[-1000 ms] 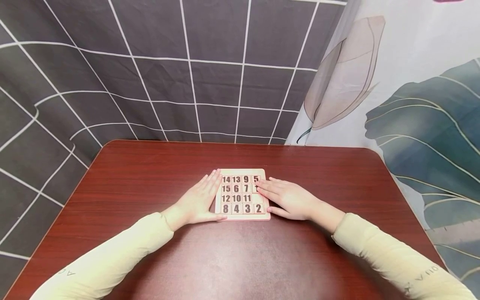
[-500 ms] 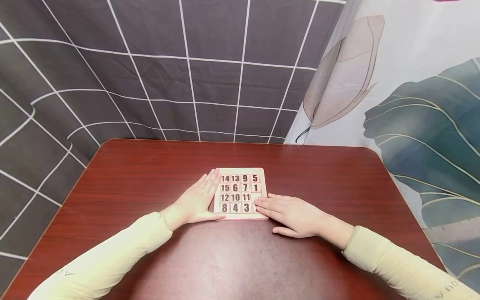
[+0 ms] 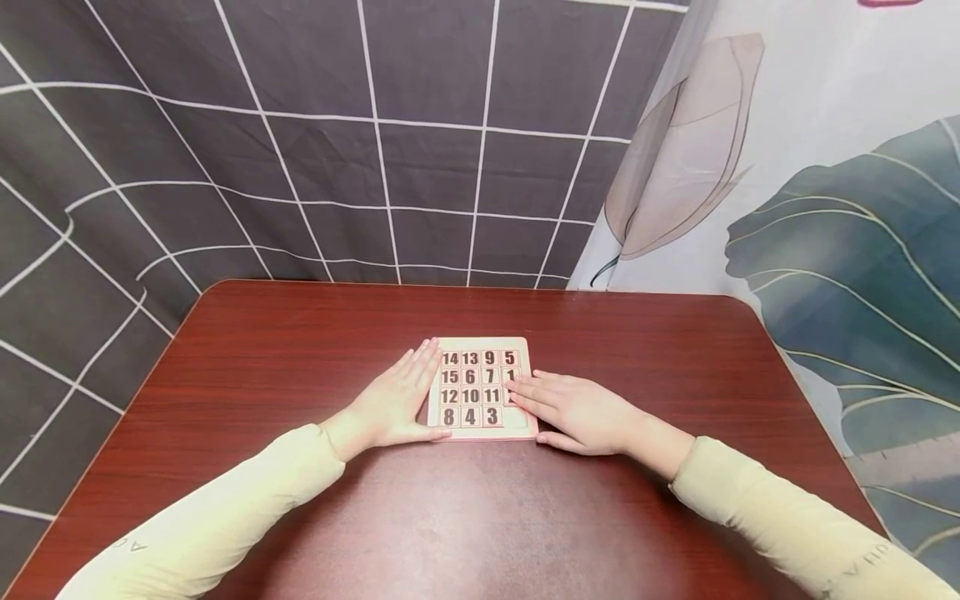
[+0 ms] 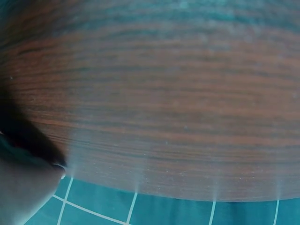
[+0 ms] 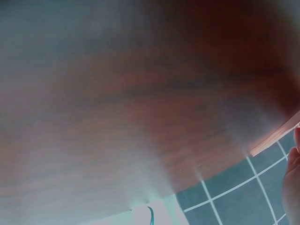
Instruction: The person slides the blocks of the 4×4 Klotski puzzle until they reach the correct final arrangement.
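A number sliding puzzle [image 3: 482, 432] lies flat on the table in the head view. Its pale frame holds square tiles with dark numerals. My left hand [image 3: 396, 402] rests along its left edge, fingers straight and thumb spread to the lower left corner. From the right, my right hand [image 3: 588, 412] lays straight fingertips on the right column, covering most of the third-row tile and part of the 1 tile [image 3: 512, 374]. Below those fingers the bottom right slot [image 3: 515, 418] has no tile. Only a bit of each hand shows in the wrist views, the left hand [image 4: 26, 192] and the right hand [image 5: 291, 180].
The red-brown wooden table [image 3: 315, 317] extends around the puzzle on all sides. A dark curtain with a white grid [image 3: 427, 167] hangs behind it and at the left. At the right hangs a white curtain with leaf shapes [image 3: 847, 233].
My right hand moves down from the 1 tile to the bottom right tile, then back up. The 2 tile leaves the bottom row, and the gap is now there. My left hand stays put.
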`<state>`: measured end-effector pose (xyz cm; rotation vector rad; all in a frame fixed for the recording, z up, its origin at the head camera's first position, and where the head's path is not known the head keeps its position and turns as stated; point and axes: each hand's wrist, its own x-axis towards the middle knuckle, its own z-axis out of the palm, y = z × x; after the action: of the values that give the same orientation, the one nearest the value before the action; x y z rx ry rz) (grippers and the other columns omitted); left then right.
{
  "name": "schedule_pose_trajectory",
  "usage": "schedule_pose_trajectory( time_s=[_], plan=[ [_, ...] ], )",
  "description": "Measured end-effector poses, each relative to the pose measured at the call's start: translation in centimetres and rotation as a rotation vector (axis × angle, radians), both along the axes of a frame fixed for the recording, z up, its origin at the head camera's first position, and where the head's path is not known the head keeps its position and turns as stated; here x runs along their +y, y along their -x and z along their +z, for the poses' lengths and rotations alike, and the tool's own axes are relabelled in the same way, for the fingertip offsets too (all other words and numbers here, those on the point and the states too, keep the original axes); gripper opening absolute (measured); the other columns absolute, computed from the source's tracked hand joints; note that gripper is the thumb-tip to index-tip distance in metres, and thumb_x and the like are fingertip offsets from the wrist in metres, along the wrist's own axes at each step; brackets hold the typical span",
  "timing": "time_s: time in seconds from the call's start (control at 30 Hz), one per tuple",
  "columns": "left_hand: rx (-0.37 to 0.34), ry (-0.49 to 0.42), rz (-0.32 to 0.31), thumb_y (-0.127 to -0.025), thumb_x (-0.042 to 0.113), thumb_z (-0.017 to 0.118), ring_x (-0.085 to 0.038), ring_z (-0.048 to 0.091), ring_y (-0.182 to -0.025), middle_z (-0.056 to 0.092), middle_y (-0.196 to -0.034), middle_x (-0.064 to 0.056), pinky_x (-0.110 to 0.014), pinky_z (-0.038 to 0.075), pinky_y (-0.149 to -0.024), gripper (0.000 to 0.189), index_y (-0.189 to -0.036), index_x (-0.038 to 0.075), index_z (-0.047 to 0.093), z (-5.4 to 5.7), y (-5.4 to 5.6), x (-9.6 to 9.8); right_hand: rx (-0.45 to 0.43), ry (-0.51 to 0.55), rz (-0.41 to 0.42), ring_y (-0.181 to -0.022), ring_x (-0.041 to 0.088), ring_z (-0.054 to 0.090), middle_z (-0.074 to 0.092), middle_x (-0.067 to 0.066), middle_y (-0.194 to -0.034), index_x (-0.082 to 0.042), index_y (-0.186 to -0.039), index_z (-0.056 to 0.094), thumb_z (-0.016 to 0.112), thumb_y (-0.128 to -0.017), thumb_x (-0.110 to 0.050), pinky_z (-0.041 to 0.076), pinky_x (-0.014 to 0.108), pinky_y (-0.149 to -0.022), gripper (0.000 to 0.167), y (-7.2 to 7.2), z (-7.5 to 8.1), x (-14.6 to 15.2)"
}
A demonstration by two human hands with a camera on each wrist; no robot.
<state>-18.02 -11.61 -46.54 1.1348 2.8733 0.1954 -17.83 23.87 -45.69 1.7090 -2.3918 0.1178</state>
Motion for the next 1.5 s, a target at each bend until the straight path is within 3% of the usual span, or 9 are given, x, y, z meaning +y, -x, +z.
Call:
schedule_pose_trajectory(
  time_s=[0.17, 0.37, 0.6, 0.73, 1.1, 1.5],
  plan=[
    [0.000, 0.005, 0.002, -0.091, 0.069, 0.066, -0.043, 0.022, -0.163, 0.021, -0.172, -0.033, -0.052, 0.026, -0.134, 0.118, -0.162, -0.014, 0.022, -0.1, 0.0, 0.0, -0.013, 0.008, -0.014, -0.147, 0.026, 0.056, 0.060, 0.014, -0.156, -0.002, -0.150, 0.058, 0.064, -0.105, -0.038, 0.046, 0.047, -0.123, 0.059, 0.3, 0.0, -0.1],
    [0.003, -0.011, 0.004, -0.090, 0.068, 0.067, -0.044, 0.023, -0.163, 0.023, -0.171, -0.034, -0.052, 0.027, -0.134, 0.118, -0.162, -0.015, 0.024, -0.1, 0.0, 0.0, -0.057, 0.004, 0.006, -0.152, 0.026, 0.051, 0.053, 0.012, -0.162, -0.003, -0.156, 0.052, 0.066, -0.103, -0.038, 0.043, 0.046, -0.124, 0.065, -0.5, 0.1, -0.6],
    [0.003, -0.019, 0.005, -0.090, 0.068, 0.067, -0.043, 0.024, -0.163, 0.023, -0.171, -0.033, -0.052, 0.027, -0.134, 0.117, -0.162, -0.015, 0.024, -0.2, -0.1, 0.1, -0.012, -0.010, 0.095, -0.149, 0.025, 0.054, 0.056, 0.012, -0.160, -0.002, -0.155, 0.053, 0.065, -0.103, -0.040, 0.046, 0.041, -0.123, 0.065, -1.7, 0.1, -2.2],
    [0.010, -0.013, 0.004, -0.090, 0.068, 0.067, -0.043, 0.024, -0.163, 0.023, -0.172, -0.032, -0.052, 0.028, -0.133, 0.118, -0.162, -0.014, 0.023, -0.3, -0.1, 0.0, -0.009, -0.028, 0.101, -0.151, 0.023, 0.052, 0.054, 0.013, -0.161, -0.001, -0.155, 0.051, 0.063, -0.104, -0.040, 0.045, 0.041, -0.124, 0.065, -2.2, 0.1, -2.5],
    [-0.009, 0.002, 0.004, -0.092, 0.069, 0.066, -0.043, 0.022, -0.163, 0.022, -0.172, -0.032, -0.051, 0.026, -0.134, 0.117, -0.162, -0.014, 0.023, 0.1, 0.0, 0.1, -0.035, -0.011, 0.056, -0.150, 0.025, 0.053, 0.055, 0.012, -0.160, -0.001, -0.154, 0.053, 0.067, -0.102, -0.038, 0.046, 0.044, -0.122, 0.065, -2.6, 0.5, -0.5],
    [-0.022, 0.001, 0.011, -0.091, 0.069, 0.065, -0.042, 0.020, -0.164, 0.019, -0.173, -0.031, -0.051, 0.024, -0.135, 0.118, -0.163, -0.013, 0.021, -0.1, 0.1, 0.0, -0.041, 0.023, 0.088, -0.149, 0.025, 0.054, 0.055, 0.013, -0.160, 0.000, -0.154, 0.053, 0.070, -0.099, -0.038, 0.045, 0.046, -0.122, 0.069, -2.4, 0.5, -0.3]
  ],
)
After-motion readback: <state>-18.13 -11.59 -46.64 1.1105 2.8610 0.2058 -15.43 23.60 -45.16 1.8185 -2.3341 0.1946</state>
